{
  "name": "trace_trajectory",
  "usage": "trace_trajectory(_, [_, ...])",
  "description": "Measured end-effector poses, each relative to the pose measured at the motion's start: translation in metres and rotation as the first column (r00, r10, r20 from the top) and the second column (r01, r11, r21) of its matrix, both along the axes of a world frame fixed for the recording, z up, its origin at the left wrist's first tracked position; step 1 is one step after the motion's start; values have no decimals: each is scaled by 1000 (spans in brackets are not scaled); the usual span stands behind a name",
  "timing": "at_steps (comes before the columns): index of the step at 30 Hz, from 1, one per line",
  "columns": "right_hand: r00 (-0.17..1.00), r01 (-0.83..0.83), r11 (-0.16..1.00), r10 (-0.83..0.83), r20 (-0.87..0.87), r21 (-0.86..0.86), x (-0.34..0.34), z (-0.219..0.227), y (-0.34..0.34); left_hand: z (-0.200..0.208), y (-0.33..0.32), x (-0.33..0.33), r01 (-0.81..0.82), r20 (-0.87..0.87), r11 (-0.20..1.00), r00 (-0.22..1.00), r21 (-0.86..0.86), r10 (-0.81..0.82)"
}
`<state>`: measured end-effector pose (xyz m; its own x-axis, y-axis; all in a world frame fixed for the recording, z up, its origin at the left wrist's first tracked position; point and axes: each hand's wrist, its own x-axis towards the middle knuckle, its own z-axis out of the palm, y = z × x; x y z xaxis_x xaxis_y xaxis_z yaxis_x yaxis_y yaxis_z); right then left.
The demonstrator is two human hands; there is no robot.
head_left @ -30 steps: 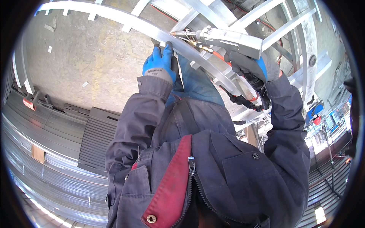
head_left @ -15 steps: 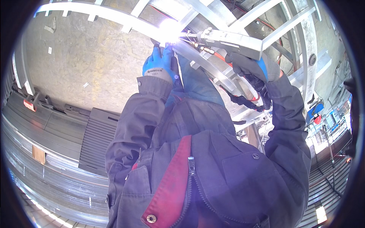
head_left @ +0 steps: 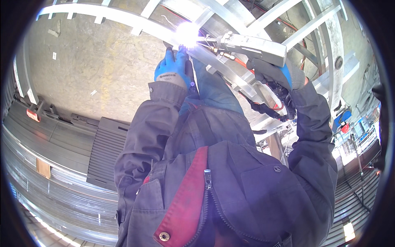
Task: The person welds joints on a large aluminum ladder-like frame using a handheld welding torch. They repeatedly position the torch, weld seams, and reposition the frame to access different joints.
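Observation:
My right hand [head_left: 273, 74], in a grey and blue glove, is closed round the rear of a silver handheld welding gun [head_left: 255, 46]. The gun's nozzle points left, into a white-violet glare [head_left: 188, 35] on a long curved metal beam [head_left: 123, 17]. My left hand [head_left: 172, 66], gloved in blue with a grey cuff, reaches up to the beam's near edge just below the glare. Its fingers are stretched out, and I see nothing held in them. The brightness hides the nozzle tip and the spot it works on. A dark cable [head_left: 267, 110] hangs below my right hand.
Metal crossbars [head_left: 277, 20] join the beam into a frame at the upper right. Stacked metal lengths [head_left: 61, 193] and a ribbed dark panel [head_left: 108, 150] lie at the left. Concrete floor [head_left: 90, 53] shows between. Blue and red equipment [head_left: 343, 121] stands far right.
The glare has shrunk a little and shifted slightly right along the beam. The welding gun and my right hand have moved slightly right with it. My left hand has stayed put.

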<state>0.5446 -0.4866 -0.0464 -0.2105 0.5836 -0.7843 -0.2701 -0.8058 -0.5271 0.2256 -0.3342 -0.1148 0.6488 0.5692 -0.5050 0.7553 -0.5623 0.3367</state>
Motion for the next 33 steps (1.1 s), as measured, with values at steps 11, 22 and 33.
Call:
trace_trajectory(11, [932, 244, 970, -237, 274, 8, -13, 62, -41, -3, -4, 0, 20, -44, 1000, 999, 17, -19])
trace_trajectory(22, [900, 267, 963, -235, 368, -38, -56, 112, -116, -8, -2, -14, 17, -33, 998, 999, -67, -20])
trace_trajectory(33, [967, 128, 990, -139, 214, 61, -34, 56, -143, -2, -105, -10, 115, 153, 973, 985, -201, -85])
